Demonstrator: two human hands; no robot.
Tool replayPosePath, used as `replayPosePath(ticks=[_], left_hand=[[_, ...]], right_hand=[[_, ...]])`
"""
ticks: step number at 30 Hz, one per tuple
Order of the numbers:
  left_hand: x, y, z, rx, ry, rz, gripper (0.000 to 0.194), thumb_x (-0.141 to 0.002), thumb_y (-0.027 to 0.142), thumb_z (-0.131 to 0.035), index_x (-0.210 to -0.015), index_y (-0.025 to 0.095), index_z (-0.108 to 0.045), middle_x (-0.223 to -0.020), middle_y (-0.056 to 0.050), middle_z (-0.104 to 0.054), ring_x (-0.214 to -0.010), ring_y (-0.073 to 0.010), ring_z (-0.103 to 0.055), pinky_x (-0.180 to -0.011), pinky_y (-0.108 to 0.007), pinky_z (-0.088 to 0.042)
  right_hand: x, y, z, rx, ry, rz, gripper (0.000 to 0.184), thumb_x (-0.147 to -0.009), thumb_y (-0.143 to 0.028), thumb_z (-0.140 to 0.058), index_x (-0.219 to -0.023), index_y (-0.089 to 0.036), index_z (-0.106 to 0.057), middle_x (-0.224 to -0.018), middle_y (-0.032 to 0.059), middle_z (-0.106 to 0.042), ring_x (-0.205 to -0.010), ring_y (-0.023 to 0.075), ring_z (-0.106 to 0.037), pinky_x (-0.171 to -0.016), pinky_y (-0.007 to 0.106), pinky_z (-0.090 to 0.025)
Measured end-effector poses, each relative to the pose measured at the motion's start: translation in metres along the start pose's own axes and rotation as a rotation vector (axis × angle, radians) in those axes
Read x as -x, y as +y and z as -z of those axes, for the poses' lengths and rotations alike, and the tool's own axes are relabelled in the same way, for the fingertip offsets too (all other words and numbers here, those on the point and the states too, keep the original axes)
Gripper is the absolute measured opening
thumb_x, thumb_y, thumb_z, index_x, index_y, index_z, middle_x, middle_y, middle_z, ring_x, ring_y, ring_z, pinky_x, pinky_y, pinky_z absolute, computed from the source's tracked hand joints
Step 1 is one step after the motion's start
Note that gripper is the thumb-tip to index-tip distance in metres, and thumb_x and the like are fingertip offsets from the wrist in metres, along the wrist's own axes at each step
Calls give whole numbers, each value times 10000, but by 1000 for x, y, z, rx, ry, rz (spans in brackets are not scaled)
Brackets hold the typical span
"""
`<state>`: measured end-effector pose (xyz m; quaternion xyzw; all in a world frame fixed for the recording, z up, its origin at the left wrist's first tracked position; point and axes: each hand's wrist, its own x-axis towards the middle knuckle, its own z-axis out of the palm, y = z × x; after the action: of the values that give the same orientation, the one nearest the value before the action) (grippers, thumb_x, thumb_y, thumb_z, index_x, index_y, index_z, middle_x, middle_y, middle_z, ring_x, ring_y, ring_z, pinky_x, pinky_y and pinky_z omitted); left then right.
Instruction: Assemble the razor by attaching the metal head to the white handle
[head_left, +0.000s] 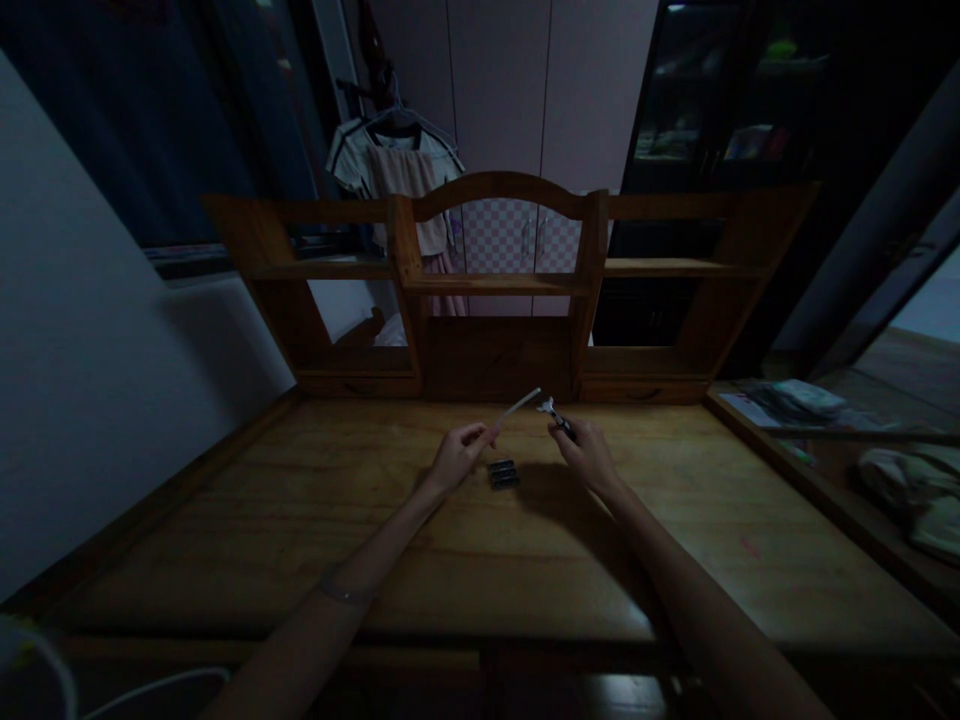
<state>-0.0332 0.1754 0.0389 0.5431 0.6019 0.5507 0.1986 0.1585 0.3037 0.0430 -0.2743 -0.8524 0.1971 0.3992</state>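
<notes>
Over the wooden desk, my left hand [457,458] is closed on the lower end of a thin pale strip [519,404], which points up and to the right. Its material is hard to make out in the dim light. My right hand [589,455] grips a small tool [556,418] by its black handle, with the silver, forked-looking head towards the strip. A narrow gap separates the tool's head from the strip's free end. On the desk between my hands lies a small black object with several ridged rows [503,475].
The wooden desk [360,560] carries a shelf unit [495,285] along its back edge. Clothes [405,170] hang behind it at the left, before a pale cupboard [499,90]. To the right, beyond the raised desk edge, lie papers [780,402] and a cloth bundle [911,495].
</notes>
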Motion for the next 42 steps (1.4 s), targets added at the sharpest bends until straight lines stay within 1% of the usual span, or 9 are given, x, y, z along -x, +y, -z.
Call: replayPosePath(ticks=[3, 6, 10, 15, 19, 22, 29, 35, 42], left_hand=[[0, 1, 1, 52, -40, 39, 376, -839, 486, -476, -742, 144, -595, -477, 59, -303, -429, -72, -274, -433, -210, -198], [1, 5, -1, 41, -70, 14, 376, -839, 473, -485, -719, 135, -599, -495, 47, -354, -451, -73, -306, -447, -209, -219], [2, 9, -4, 7, -5, -25, 365, -838, 454, -495, -712, 129, -603, -544, 33, -419, -493, -76, -338, -471, -206, -240], [1, 6, -3, -1, -63, -48, 367, -844, 448, -490, -721, 127, -619, -580, 21, -467, -522, -82, -374, -491, -204, -264], [-1, 2, 1, -34, 14, -37, 388, -835, 468, -494, -696, 125, -611, -568, 22, -459, -523, -85, -374, -486, -204, -258], [0, 2, 1, -26, -3, -21, 390, -838, 481, -479, -735, 131, -618, -526, 33, -429, -489, -84, -354, -469, -204, -248], [1, 5, -2, -80, 40, -55, 389, -832, 472, -492, -713, 127, -625, -690, -22, -595, -666, -130, -526, -615, -211, -376], [2, 8, -4, -11, -78, -90, 345, -843, 426, -501, -772, 131, -664, -772, -36, -645, -747, -150, -581, -699, -226, -416], [-6, -12, -3, -11, 87, -8, 350, -809, 435, -553, -922, 135, -693, -925, -75, -681, -869, -192, -606, -787, -273, -436]], right_hand=[[0, 0, 0, 8, 1, -11, 309, -854, -317, -471, -592, -159, -513, -511, -7, -465, -483, 131, -446, -480, 244, -196], [0, 2, -1, -1, -14, -5, 304, -859, -311, -459, -604, -159, -522, -521, -4, -478, -490, 134, -458, -482, 244, -200], [0, 2, -1, 8, 5, 10, 296, -858, -305, -459, -607, -159, -519, -524, -4, -482, -493, 134, -457, -488, 247, -198], [0, 3, -1, 30, 4, 3, 291, -854, -292, -453, -603, -159, -517, -533, 0, -489, -504, 135, -460, -490, 248, -200], [1, 3, -1, 33, 3, -3, 303, -854, -301, -448, -596, -159, -518, -520, -3, -475, -490, 133, -453, -484, 249, -196], [1, 1, -1, 47, 4, -9, 299, -853, -307, -455, -604, -159, -527, -522, -2, -482, -484, 134, -452, -483, 249, -202], [1, 0, -1, 72, -17, 0, 309, -867, -310, -438, -625, -158, -555, -537, 11, -515, -501, 145, -478, -489, 248, -215], [1, 3, -3, 67, -18, -16, 270, -856, -292, -448, -646, -160, -553, -556, 15, -530, -515, 149, -486, -492, 246, -219], [0, 3, -3, 75, 0, -12, 294, -854, -294, -449, -604, -164, -535, -521, 2, -492, -489, 142, -456, -488, 252, -201]])
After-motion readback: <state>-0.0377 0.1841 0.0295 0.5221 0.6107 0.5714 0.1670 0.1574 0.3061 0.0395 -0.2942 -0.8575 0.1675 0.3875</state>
